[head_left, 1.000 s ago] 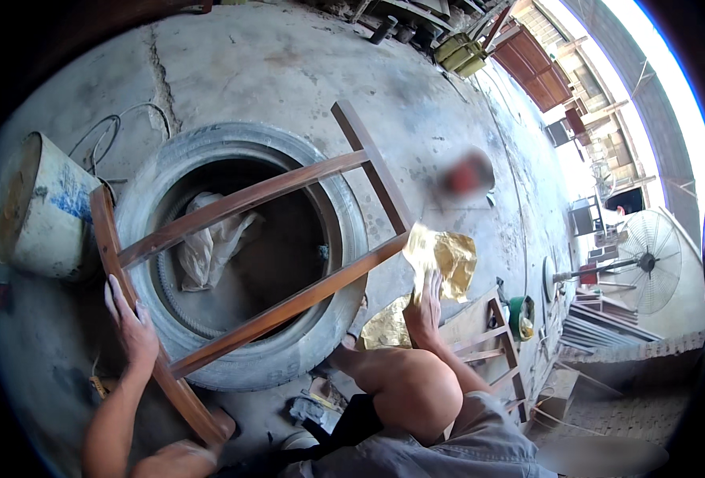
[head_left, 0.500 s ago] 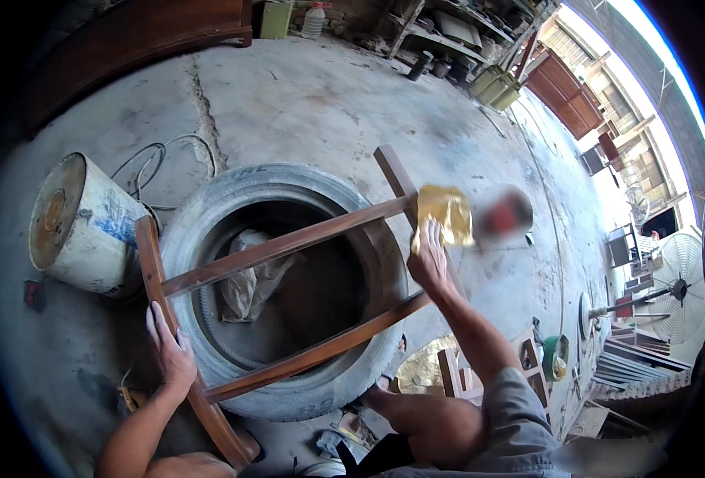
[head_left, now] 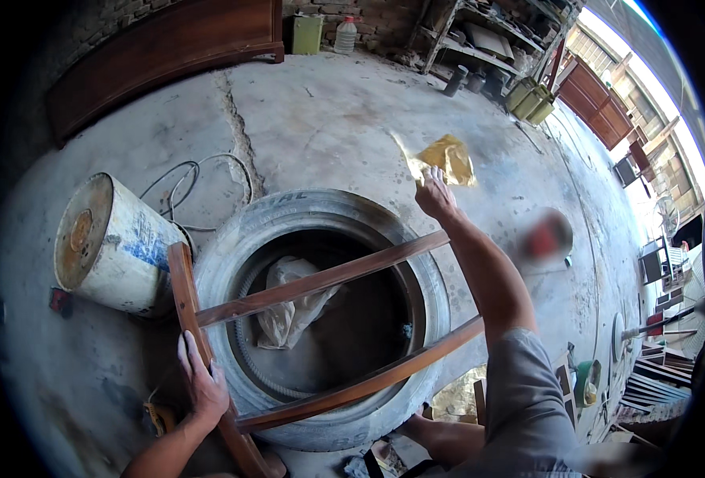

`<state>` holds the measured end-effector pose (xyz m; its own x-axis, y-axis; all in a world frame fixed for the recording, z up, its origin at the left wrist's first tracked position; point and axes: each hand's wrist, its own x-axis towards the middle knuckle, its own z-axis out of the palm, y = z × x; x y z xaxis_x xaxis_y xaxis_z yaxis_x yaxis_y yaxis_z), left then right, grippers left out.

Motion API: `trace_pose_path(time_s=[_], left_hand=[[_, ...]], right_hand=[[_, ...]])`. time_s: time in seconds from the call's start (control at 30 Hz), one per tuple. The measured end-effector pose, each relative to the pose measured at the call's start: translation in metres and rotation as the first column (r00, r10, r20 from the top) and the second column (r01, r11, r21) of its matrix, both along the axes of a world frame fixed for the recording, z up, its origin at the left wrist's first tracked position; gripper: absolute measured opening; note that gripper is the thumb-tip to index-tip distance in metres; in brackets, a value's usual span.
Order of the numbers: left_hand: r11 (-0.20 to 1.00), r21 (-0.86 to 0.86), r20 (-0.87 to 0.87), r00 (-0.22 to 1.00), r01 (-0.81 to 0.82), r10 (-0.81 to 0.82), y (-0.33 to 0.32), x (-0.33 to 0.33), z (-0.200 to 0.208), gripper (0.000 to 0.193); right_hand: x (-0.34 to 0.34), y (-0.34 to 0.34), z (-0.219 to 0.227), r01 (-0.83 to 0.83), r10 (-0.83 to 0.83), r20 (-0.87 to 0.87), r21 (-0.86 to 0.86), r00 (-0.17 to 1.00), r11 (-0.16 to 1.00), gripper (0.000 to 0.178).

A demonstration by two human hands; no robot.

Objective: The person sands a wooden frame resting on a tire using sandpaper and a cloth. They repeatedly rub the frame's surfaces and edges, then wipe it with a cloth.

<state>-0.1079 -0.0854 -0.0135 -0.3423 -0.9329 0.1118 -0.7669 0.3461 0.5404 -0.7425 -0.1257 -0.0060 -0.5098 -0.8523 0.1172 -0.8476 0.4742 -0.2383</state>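
Observation:
A brown wooden frame (head_left: 320, 288) with two long crossbars lies over a big grey tyre (head_left: 320, 209). On its left rail rests my left hand (head_left: 203, 386), fingers along the outer side and thumb on the inner side, gripping it. My right hand (head_left: 436, 193) reaches forward past the far crossbar, its fingers closed on a thin, crinkled gold-yellow sheet (head_left: 449, 157); I cannot tell whether it is paper or cloth. The frame's right end is hidden behind the sheet and my right arm. Inside the tyre lies a crumpled translucent plastic bag (head_left: 277, 315).
A stained white bucket (head_left: 129, 247) lies tipped left of the tyre, with a grey cable (head_left: 179, 185) behind it. A blurred red and grey round object (head_left: 545, 237) is on the floor at right. Farther back are a wooden panel (head_left: 161, 60), a green canister (head_left: 307, 35) and shelves (head_left: 480, 52).
My right hand has moved the gold-yellow sheet forward and upward, away from me. The left hand stays on the rail. The whole view has shifted, with the scene sitting lower and farther right.

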Motion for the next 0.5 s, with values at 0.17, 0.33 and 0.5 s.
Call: trace_pose_path(time_s=[0.17, 0.33, 0.5], left_hand=[[1.000, 0.011, -0.051, 0.998, -0.019, 0.019, 0.003, 0.011, 0.001, 0.083], [0.998, -0.010, -0.050, 0.997, -0.055, 0.054, 0.005, 0.010, 0.005, 0.083], [0.999, -0.028, -0.120, 0.993, -0.021, 0.017, 0.000, -0.010, -0.008, 0.081]], right_hand=[[0.031, 0.102, -0.016, -0.191, 0.193, -0.048, 0.031, 0.980, 0.981, 0.073], [0.092, 0.281, 0.008, -0.133, 0.127, 0.065, 0.083, 0.990, 0.988, 0.083], [0.020, 0.227, 0.006, -0.081, 0.082, 0.012, -0.040, 0.997, 0.996, 0.063]])
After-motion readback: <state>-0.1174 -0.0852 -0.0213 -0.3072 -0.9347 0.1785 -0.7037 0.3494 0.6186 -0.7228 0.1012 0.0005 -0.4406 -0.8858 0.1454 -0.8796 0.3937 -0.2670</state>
